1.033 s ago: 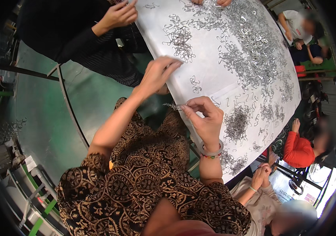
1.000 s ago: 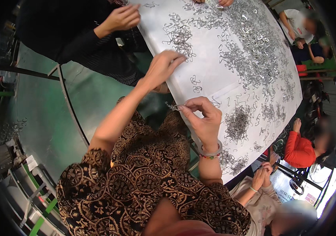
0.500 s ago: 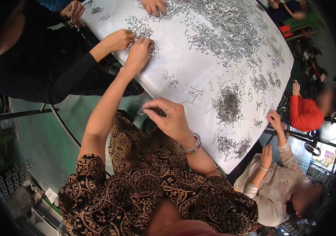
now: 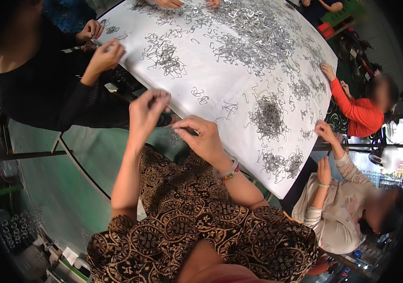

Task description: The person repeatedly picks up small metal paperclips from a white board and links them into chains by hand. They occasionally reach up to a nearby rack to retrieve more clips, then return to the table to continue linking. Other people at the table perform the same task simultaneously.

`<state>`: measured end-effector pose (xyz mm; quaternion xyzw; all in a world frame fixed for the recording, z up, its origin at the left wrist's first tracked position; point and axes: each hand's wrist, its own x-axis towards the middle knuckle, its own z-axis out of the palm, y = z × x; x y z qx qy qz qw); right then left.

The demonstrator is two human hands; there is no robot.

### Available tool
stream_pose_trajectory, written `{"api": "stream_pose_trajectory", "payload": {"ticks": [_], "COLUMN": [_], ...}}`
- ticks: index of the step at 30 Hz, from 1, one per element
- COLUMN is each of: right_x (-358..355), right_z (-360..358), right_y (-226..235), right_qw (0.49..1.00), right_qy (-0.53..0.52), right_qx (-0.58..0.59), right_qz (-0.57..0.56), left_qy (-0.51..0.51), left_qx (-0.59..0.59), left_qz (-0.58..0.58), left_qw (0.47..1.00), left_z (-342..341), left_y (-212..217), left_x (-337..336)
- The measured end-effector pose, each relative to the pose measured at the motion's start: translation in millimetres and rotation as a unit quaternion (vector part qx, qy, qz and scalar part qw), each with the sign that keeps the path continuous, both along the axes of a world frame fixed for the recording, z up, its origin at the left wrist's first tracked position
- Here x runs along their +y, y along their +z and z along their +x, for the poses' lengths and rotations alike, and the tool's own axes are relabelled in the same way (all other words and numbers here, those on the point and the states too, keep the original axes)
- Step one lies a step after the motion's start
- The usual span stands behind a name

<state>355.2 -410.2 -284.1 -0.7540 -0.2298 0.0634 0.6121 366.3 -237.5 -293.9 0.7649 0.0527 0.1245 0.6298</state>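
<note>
My right hand [image 4: 202,137], with bangles at its wrist, is over my lap near the table edge. Thumb and forefinger pinch small bent metal hooks [image 4: 175,137], which dangle below the fingertips. My left hand [image 4: 146,112] is raised just left of it, off the table edge. Its fingers are closed and blurred, and whatever they may hold cannot be made out. Past it on the white tabletop [image 4: 213,106] lies a loose pile of hooks [image 4: 166,56], with a few more hooks [image 4: 200,95] closer to me.
Larger hook heaps [image 4: 258,28] cover the table's far part, with a dense dark pile [image 4: 268,115] and a near-corner pile [image 4: 281,163] to the right. Co-workers sit around: one in black [image 4: 36,89] at left, one in red [image 4: 364,115] and one in beige [image 4: 336,212] at right.
My left hand has drawn back from the hook pile toward my right hand. The co-worker in black has pulled a hand off the pile. The one in red now reaches to the table.
</note>
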Motion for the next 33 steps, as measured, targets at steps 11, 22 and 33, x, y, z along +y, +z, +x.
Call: {"api": "stream_pose_trajectory", "payload": {"ticks": [11,22,33], "right_x": [-1,-106,-173], "right_z": [6,127,222], "right_y": [8,-14,-96], "right_qw": [0.995,0.981,0.848], "right_qy": [-0.054,-0.14,-0.233], "right_qx": [-0.051,-0.094,-0.236], "right_qz": [0.067,-0.093,-0.414], "left_qy": [0.025,0.034,0.033], "left_qx": [-0.142,-0.066,-0.051], "left_qz": [0.146,-0.075,-0.055], "left_qw": [0.979,0.994,0.997], "left_z": [-50,-50,-48], "left_y": [16,23,21], "left_x": [-34,-34,-27]}}
